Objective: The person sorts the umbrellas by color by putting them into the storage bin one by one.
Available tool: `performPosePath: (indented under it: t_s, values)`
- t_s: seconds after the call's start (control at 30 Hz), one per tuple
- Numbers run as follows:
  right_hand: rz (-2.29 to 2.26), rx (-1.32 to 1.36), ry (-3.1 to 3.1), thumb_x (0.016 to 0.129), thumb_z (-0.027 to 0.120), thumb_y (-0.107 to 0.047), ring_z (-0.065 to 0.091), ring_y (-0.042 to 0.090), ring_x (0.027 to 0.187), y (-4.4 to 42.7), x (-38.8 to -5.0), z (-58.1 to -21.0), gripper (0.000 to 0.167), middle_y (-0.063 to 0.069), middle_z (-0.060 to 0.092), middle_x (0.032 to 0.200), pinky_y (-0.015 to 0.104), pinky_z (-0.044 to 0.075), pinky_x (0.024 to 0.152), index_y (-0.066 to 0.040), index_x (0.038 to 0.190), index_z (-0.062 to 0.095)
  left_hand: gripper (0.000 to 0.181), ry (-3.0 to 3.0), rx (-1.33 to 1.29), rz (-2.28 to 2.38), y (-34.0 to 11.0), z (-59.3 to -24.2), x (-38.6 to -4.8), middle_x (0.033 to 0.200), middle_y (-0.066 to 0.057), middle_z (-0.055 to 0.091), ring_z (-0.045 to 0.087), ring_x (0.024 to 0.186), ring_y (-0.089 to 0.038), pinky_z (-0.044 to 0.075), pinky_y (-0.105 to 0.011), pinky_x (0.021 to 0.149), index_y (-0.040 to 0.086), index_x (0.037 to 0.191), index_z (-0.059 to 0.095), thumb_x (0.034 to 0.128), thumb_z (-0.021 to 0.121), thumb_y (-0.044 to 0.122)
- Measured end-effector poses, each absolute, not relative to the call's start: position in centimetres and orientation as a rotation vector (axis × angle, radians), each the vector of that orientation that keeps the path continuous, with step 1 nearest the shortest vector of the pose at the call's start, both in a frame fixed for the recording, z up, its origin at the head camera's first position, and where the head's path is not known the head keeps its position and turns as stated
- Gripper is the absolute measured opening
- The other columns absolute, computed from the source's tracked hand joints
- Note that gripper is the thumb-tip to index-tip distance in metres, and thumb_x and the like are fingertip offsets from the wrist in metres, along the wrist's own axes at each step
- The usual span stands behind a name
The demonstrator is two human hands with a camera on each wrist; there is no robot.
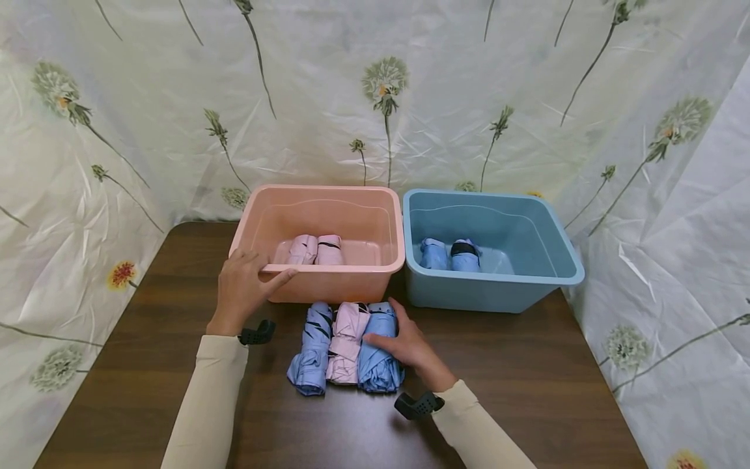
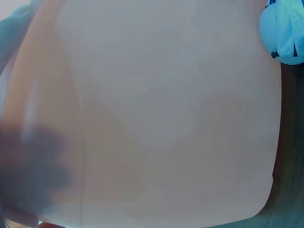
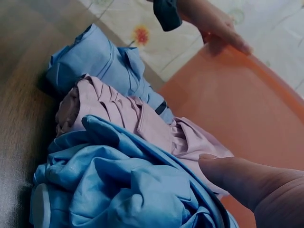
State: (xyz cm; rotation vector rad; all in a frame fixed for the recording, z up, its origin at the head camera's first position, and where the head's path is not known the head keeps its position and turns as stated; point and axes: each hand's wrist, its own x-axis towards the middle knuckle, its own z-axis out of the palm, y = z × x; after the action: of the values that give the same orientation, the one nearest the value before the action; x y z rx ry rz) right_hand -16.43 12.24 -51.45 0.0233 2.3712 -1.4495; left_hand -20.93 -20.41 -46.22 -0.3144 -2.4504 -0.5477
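My left hand (image 1: 241, 286) grips the front left corner of the salmon bin (image 1: 334, 284), fingers over the rim and thumb along the front edge. The bin's wall (image 2: 166, 104) fills most of the left wrist view. In front of it lie three rolled cloth bundles side by side: periwinkle blue (image 1: 315, 352), pink (image 1: 346, 352) and blue (image 1: 381, 372). My right hand (image 1: 410, 342) holds the right-hand blue bundle (image 3: 142, 194), thumb across its top and fingers along its right side; those fingers are hidden in the right wrist view.
Two pink rolls (image 1: 329, 251) lie inside the salmon bin. Just right of it stands a blue bin (image 1: 486, 291) holding two blue rolls (image 1: 434, 254). Both bins are at the back of the brown table (image 1: 510, 371), before a flower-patterned sheet (image 1: 316, 98).
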Motion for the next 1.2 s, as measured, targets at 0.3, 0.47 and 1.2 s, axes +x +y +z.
performPosePath:
  t_s: [0.3,0.47,1.2]
  values:
    - [-1.402,0.002,2.402,0.079,0.078,-0.036,0.048,0.036,0.114,12.1,-16.6,-51.7,0.094,0.019,0.041,0.142,0.057,0.041,0.095,-0.024,0.153,0.022,0.052,-2.471,-0.305,-0.556,-20.4,-46.1,-20.9,0.061,-0.003,0.043,0.041,0.067,-0.025,0.035,-0.043,0.065,0.009,0.065,0.053,0.0738,0.074,0.055]
    - [-1.416,0.033,2.393,0.079,0.078,-0.033,0.048,0.037,0.113,12.2,-16.5,-51.8,0.093,0.020,0.040,0.141,0.057,0.043,0.093,-0.025,0.153,0.022,0.053,-2.489,-0.301,-0.555,-20.4,-46.2,-20.8,0.060,-0.003,0.042,0.040,0.066,-0.024,0.034,-0.042,0.065,0.007,0.065,0.053,0.0732,0.075,0.054]
    - [-1.559,-0.057,2.349,0.082,0.076,-0.021,0.038,0.037,0.129,13.7,-16.2,-52.6,0.068,0.015,0.036,0.150,0.061,0.031,0.102,-0.026,0.143,0.046,0.052,-2.480,-0.309,-0.551,-20.5,-46.2,-20.9,0.060,-0.003,0.042,0.040,0.066,-0.024,0.034,-0.043,0.065,0.007,0.065,0.053,0.0735,0.075,0.054]
